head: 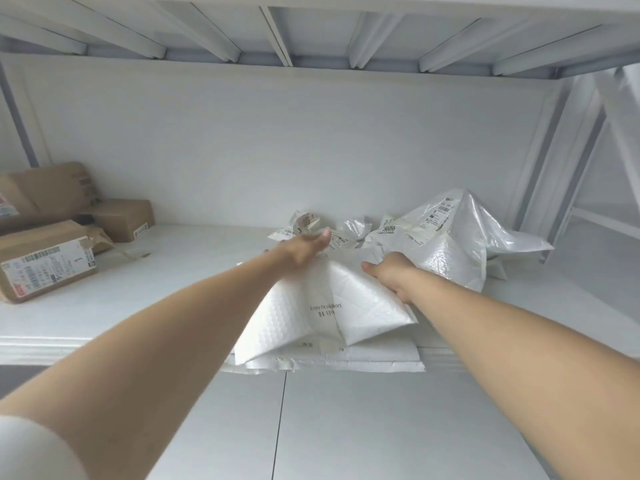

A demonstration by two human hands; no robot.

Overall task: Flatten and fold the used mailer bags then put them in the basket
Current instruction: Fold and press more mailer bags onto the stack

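Mailer (291, 320) sits on white shelf (156, 289) at its front edge, near corners hanging just over the lip. It is white bubble-padded plastic with a quilted texture, buckled into a tent with two raised ridges. The creases run from the hands back toward the camera, so the folds point near-far and the near edge runs left-right. Printed text on the middle panel reads upright to the viewer. True long axis: cannot tell, too crumpled. Left hand (304, 249) rests on the mailer's far left corner, fingers stretched forward and blurred, no grip visible. Right hand (391, 275) holds the mailer's right flap, thumb on top pointing left, other fingers hidden under the fold. Under the mailer lies a flat mailer (381, 358), same padded white, touching it and sticking out past the shelf front. Just behind the mailer are small crumpled bags (308, 225), glossy with labels. Behind and right of the mailer is a big puffed poly bag pile (450, 237), thin shiny film and peaked, with barcode labels. Well left of the mailer are three brown cardboard boxes (45, 261), taped and labelled. Above the mailer are white slats (277, 36).
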